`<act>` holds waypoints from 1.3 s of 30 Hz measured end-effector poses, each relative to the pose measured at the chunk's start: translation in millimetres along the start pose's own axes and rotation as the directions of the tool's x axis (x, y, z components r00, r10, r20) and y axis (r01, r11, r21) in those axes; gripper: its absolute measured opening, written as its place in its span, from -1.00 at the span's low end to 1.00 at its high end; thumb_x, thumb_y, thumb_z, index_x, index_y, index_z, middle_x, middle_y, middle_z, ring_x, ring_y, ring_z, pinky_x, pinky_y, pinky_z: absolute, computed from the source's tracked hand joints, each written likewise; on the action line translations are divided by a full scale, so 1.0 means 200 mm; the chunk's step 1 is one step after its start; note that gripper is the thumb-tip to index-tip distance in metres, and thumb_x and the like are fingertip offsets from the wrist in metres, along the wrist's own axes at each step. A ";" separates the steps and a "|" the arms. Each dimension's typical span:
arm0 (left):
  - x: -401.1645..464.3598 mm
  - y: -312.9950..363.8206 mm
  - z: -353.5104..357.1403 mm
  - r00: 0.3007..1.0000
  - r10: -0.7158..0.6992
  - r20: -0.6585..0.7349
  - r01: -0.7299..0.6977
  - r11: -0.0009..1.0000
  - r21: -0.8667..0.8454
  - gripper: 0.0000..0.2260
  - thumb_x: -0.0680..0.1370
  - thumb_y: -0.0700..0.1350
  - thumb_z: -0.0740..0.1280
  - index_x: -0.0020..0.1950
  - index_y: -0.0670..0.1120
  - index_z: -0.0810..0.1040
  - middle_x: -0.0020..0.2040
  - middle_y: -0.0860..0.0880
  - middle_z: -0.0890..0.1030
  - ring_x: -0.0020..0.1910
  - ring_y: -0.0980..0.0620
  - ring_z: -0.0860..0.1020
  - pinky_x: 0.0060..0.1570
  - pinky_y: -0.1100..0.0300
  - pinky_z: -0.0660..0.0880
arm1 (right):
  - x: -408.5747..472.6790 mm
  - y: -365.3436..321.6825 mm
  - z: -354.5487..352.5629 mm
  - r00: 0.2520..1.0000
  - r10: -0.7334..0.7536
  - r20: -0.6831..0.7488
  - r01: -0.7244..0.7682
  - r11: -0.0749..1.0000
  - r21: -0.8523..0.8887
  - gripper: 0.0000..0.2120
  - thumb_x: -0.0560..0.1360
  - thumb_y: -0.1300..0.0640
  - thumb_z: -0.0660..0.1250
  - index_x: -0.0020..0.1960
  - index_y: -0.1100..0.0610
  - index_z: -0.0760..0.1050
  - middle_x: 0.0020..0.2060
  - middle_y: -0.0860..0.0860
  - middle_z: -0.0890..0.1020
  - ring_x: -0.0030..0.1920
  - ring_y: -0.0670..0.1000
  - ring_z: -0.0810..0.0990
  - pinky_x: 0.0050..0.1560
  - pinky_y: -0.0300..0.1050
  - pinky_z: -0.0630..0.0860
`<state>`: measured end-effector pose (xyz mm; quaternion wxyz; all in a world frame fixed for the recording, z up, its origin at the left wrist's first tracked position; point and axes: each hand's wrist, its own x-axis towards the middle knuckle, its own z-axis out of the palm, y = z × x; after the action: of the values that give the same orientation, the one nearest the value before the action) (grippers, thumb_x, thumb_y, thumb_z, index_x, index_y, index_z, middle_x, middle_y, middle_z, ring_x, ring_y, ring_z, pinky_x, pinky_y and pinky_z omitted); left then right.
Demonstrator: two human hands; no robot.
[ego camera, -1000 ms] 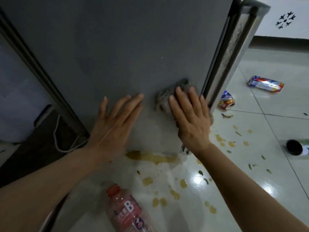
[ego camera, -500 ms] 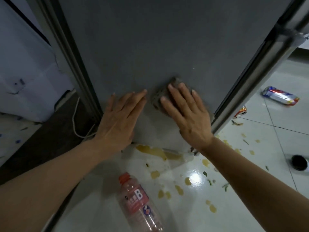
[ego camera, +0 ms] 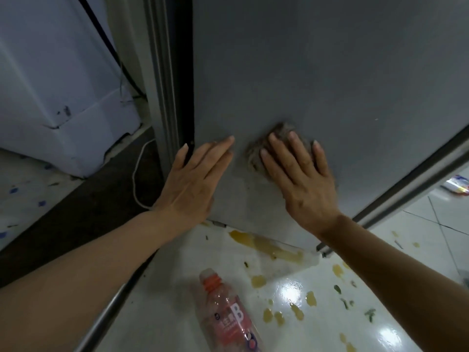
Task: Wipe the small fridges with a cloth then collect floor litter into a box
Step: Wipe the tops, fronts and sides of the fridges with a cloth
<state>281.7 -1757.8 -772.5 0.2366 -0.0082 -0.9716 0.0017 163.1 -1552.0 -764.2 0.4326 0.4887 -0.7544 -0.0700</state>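
A grey fridge side panel (ego camera: 317, 67) fills the upper middle of the head view. My right hand (ego camera: 302, 181) presses a grey-brown cloth (ego camera: 256, 153) flat against the panel's lower part, fingers straight. My left hand (ego camera: 193, 184) lies flat on the panel just left of the cloth, near the panel's left edge. On the white tiled floor below lies an empty pink plastic bottle (ego camera: 228, 316) with an orange cap. A crushed colourful wrapper (ego camera: 456, 185) shows at the right edge.
Yellow spill patches (ego camera: 269, 246) and small green scraps (ego camera: 345, 301) dot the floor under and right of the fridge. A white appliance (ego camera: 58, 102) stands at the left, with a white cord (ego camera: 138, 179) on a dark floor strip between.
The cloth and my right hand have slid left along the panel. My left hand has shifted to the panel's left edge. The view has swung left, hiding most litter on the right.
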 end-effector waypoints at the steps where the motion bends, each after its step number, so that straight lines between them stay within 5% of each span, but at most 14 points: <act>1: -0.01 0.00 0.02 1.000 -0.004 0.000 0.004 1.000 -0.007 -0.30 0.29 -0.34 0.31 0.44 -0.17 0.28 0.52 -0.07 0.19 0.41 -0.07 0.20 0.32 -0.20 0.23 | -0.03 -0.06 0.03 0.995 -0.068 0.076 0.069 0.997 -0.018 -0.51 0.60 0.28 -0.16 0.49 0.08 0.18 0.48 0.01 0.19 0.50 0.06 0.07 0.48 0.10 -0.09; 4: -0.03 -0.01 0.06 1.000 -0.006 0.021 0.006 1.000 -0.002 -0.30 0.30 -0.33 0.30 0.45 -0.14 0.26 0.53 -0.07 0.15 0.45 -0.07 0.14 0.31 -0.20 0.24 | -0.11 -0.22 0.13 0.811 -0.391 0.436 0.438 0.899 -0.010 -0.47 0.57 0.18 -0.16 0.54 0.05 -0.09 0.54 0.00 -0.03 0.48 0.06 -0.21 0.46 0.15 -0.34; 6: -0.06 -0.03 0.08 0.997 -0.047 0.054 0.047 0.999 -0.001 -0.25 0.30 -0.34 0.35 0.47 -0.12 0.22 0.54 -0.05 0.10 0.46 -0.05 0.10 0.33 -0.20 0.21 | -0.12 -0.26 0.15 0.670 -0.441 0.597 0.504 0.861 0.070 -0.46 0.59 0.14 -0.17 0.54 0.08 -0.19 0.54 0.01 -0.15 0.46 0.05 -0.33 0.36 0.14 -0.45; 10: -0.10 -0.07 0.10 0.975 -0.210 0.074 0.215 0.974 -0.076 -0.23 0.36 -0.28 0.40 0.50 -0.09 0.13 0.54 0.03 -0.03 0.48 -0.01 0.03 0.37 -0.17 0.18 | -0.02 -0.22 0.13 0.898 -0.341 0.277 0.366 0.930 -0.043 -0.53 0.55 0.19 -0.03 0.44 0.05 0.30 0.44 -0.06 0.31 0.45 0.00 0.25 0.47 0.06 -0.14; 12: -0.12 -0.09 0.12 0.952 -0.303 0.048 0.307 0.930 -0.202 -0.24 0.38 -0.29 0.38 0.50 -0.10 0.11 0.55 0.02 -0.04 0.46 0.00 0.09 0.37 -0.07 0.23 | 0.06 -0.18 0.11 0.976 -0.211 0.061 0.213 0.977 -0.017 -0.56 0.59 0.26 -0.02 0.44 0.11 0.31 0.43 -0.03 0.32 0.45 0.01 0.25 0.46 0.05 -0.07; 14: -0.12 -0.11 0.15 0.932 -0.358 0.049 0.350 0.862 -0.366 -0.25 0.42 -0.32 0.34 0.52 -0.08 0.06 0.56 0.01 -0.03 0.43 0.01 0.18 0.33 0.10 0.30 | 0.10 -0.18 0.12 0.993 -0.121 -0.004 0.121 0.993 -0.007 -0.57 0.63 0.27 -0.08 0.46 0.14 0.26 0.45 -0.02 0.25 0.48 0.02 0.19 0.47 0.08 -0.06; 16: -0.13 -0.11 0.17 0.927 -0.361 0.099 0.360 0.785 -0.505 -0.27 0.48 -0.30 0.29 0.53 -0.04 -0.02 0.55 0.01 0.04 0.45 0.04 0.21 0.34 0.26 0.23 | 0.07 -0.24 0.16 0.976 -0.177 0.126 0.184 0.982 -0.042 -0.54 0.61 0.25 -0.12 0.47 0.10 0.23 0.46 -0.03 0.19 0.48 0.03 0.17 0.46 0.09 -0.11; 20: -0.17 -0.14 0.23 0.905 -0.396 0.157 0.405 0.686 -0.605 -0.29 0.50 -0.27 0.28 0.53 0.06 -0.01 0.51 0.06 0.19 0.44 0.16 0.22 0.35 0.35 0.15 | -0.03 -0.38 0.22 0.699 -0.468 0.540 0.536 0.843 0.036 -0.41 0.50 0.07 -0.31 0.52 0.06 0.01 0.51 0.01 0.07 0.51 0.05 0.00 0.43 0.15 -0.37; 22: -0.18 -0.15 0.24 0.890 -0.415 0.189 0.430 0.624 -0.652 -0.29 0.50 -0.28 0.29 0.52 0.10 0.02 0.47 0.10 0.26 0.41 0.19 0.27 0.34 0.33 0.20 | 0.00 -0.38 0.20 0.715 -0.435 0.547 0.507 0.862 0.023 -0.41 0.50 0.06 -0.26 0.51 0.07 0.07 0.50 0.00 0.04 0.49 0.05 -0.08 0.41 0.10 -0.40; 26: -0.17 -0.17 0.26 0.839 -0.477 0.261 0.476 0.411 -0.778 -0.32 0.48 -0.35 0.26 0.50 0.05 0.09 0.40 0.09 0.38 0.35 0.24 0.34 0.32 0.28 0.30 | 0.19 -0.31 0.12 0.959 -0.255 0.125 0.255 0.967 0.020 -0.54 0.55 0.23 -0.04 0.42 0.17 0.31 0.43 0.00 0.29 0.44 0.05 0.18 0.46 0.06 -0.13; 30: -0.13 -0.19 0.30 0.775 -0.570 0.274 0.517 0.323 -0.793 -0.40 0.46 -0.37 0.26 0.46 -0.03 0.22 0.24 0.11 0.53 0.23 0.28 0.45 0.24 0.35 0.36 | 0.42 -0.32 0.13 0.988 -0.085 -0.127 0.093 0.994 0.057 -0.57 0.62 0.27 -0.05 0.45 0.18 0.28 0.45 0.06 0.30 0.48 0.07 0.17 0.47 0.13 -0.11; 32: -0.13 -0.20 0.32 0.768 -0.576 0.280 0.510 0.285 -0.812 -0.48 0.46 -0.38 0.26 0.38 -0.07 0.31 0.11 0.21 0.54 0.07 0.44 0.48 0.08 0.52 0.39 | 0.41 -0.39 0.19 0.992 -0.110 -0.063 0.112 0.993 0.031 -0.56 0.60 0.26 0.01 0.47 0.16 0.25 0.47 0.07 0.27 0.49 0.06 0.10 0.47 0.17 -0.16; 36: -0.14 -0.22 0.35 0.714 -0.634 0.297 0.543 0.235 -0.806 -0.66 0.53 -0.28 0.26 0.30 -0.12 0.41 0.20 -0.01 0.52 0.04 0.23 0.53 0.00 0.47 0.42 | 0.22 -0.56 0.33 0.859 -0.402 0.316 0.430 0.903 -0.019 -0.42 0.51 0.09 0.17 0.49 0.15 0.13 0.49 0.08 0.21 0.49 0.10 -0.09 0.44 0.18 -0.38; 39: -0.19 -0.24 0.38 0.679 -0.632 0.374 0.561 0.118 -0.819 -0.64 0.50 -0.39 0.25 0.20 -0.06 0.35 0.00 0.08 0.53 -0.15 0.41 0.52 -0.18 0.59 0.41 | 0.20 -0.61 0.34 0.796 -0.440 0.416 0.501 0.864 -0.043 -0.47 0.55 0.05 0.09 0.49 0.15 0.16 0.48 0.07 0.24 0.50 0.08 0.04 0.42 0.18 -0.39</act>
<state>279.2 -1806.6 -856.3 0.2055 0.2564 -0.7221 -0.6087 190.4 -1667.9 -846.7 0.2771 0.6027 -0.6721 -0.3290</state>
